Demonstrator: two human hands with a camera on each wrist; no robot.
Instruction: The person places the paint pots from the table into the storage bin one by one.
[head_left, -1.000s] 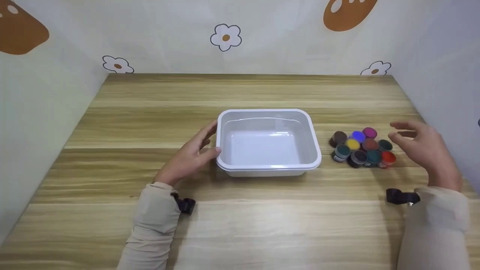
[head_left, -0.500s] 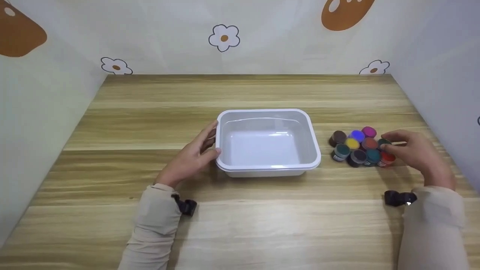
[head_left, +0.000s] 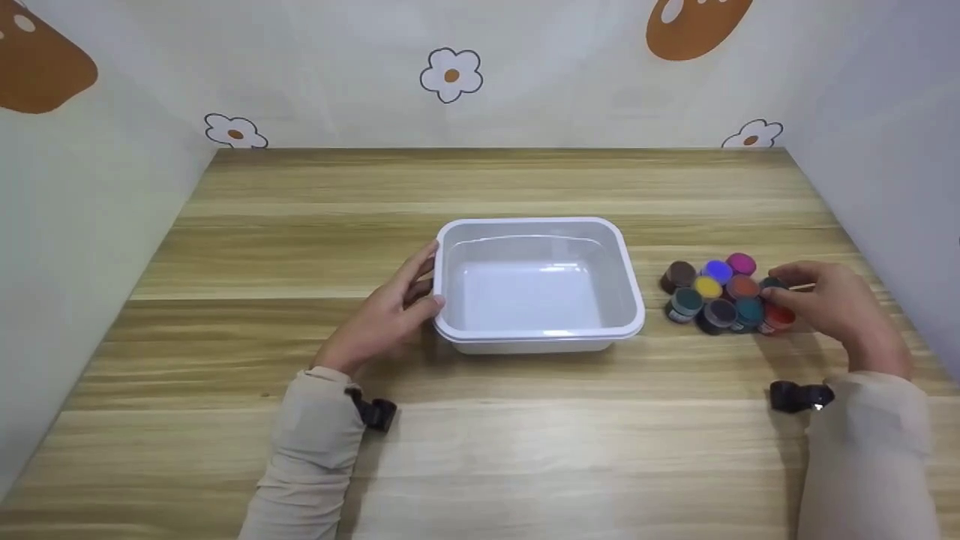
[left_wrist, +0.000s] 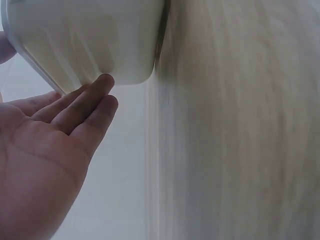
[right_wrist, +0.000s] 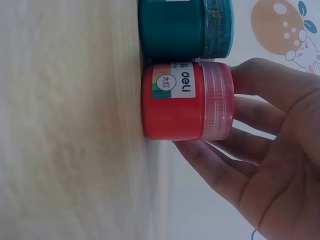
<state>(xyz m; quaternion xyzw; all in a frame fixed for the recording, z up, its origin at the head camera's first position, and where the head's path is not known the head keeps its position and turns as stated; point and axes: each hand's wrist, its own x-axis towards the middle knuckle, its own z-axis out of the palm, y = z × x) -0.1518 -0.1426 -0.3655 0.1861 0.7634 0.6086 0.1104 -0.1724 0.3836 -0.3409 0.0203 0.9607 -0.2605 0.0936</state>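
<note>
A white plastic basin stands on the wooden table. Beside its left wall is my left hand, with the thumb at the rim and fairly straight fingers touching the outer side; the left wrist view shows the fingertips against the wall. To the basin's right, several small paint jars stand in a tight cluster. My right hand pinches a dark green paint jar at the cluster's right edge between thumb and fingers. A red paint jar with a clear lid stands in front, hiding the fingertips in the right wrist view.
Close by stand a brown jar, a yellow jar, a magenta jar and a teal jar. A patterned wall covering encloses the table at the back and sides.
My right hand has moved left and down from beside the cluster onto the dark green paint jar, its thumb and fingers closing around it. My left hand stays at the basin.
</note>
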